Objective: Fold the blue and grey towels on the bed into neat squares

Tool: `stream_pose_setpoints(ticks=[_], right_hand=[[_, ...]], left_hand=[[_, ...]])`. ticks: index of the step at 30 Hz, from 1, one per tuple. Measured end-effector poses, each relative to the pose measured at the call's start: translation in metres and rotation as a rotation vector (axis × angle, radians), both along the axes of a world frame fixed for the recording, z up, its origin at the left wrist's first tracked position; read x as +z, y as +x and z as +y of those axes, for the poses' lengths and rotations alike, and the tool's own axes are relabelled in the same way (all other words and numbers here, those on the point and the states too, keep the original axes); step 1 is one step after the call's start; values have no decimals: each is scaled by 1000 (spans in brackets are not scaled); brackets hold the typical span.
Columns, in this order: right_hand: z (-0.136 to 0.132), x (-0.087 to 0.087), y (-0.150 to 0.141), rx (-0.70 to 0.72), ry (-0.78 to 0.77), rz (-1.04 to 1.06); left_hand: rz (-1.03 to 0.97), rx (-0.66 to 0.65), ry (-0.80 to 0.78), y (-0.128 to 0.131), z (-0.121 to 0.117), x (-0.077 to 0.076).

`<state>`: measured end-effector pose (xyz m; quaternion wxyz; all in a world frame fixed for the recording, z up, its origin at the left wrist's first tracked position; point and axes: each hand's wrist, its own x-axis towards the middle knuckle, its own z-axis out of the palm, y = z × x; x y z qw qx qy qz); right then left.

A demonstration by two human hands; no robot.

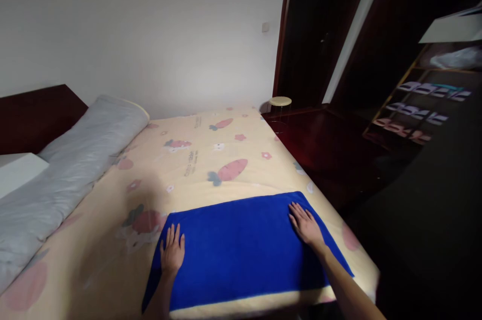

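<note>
A blue towel lies spread flat near the front edge of the bed, its surface mostly smooth. My left hand rests palm down on the towel's left side, close to its far left corner, fingers stretched out. On the right side, my right hand also lies flat on the cloth, fingers extended toward the far right corner. Neither hand grips anything. Under the towel is a cream bed sheet printed with carrots, rabbits and flowers.
A long grey pillow lies along the bed's left side, by a dark headboard and a white box-like object. Beyond the bed's far right corner stands a round stool. A rack with several shoes is at right.
</note>
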<state>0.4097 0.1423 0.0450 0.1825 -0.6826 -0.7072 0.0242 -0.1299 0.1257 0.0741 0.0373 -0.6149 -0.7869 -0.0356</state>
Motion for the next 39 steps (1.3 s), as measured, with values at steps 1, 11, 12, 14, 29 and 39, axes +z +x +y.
stream_pose_setpoints(ticks=[1, 11, 12, 14, 29, 39], right_hand=[[0, -1, 6, -15, 10, -11], [-1, 28, -161, 385, -34, 91], [-2, 30, -180, 447, -61, 100], [-1, 32, -206, 542, -107, 112], [45, -1, -6, -25, -111, -99], [47, -15, 24, -202, -144, -223]], left_hand=[[17, 16, -2, -7, -1, 1], [-63, -452, 34, 137, 15, 2], [-89, -494, 24, 154, 17, 0], [-135, -547, -5, 176, 21, -3], [-3, -59, -9, -19, 57, -14], [86, 122, -2, -43, 59, -23]])
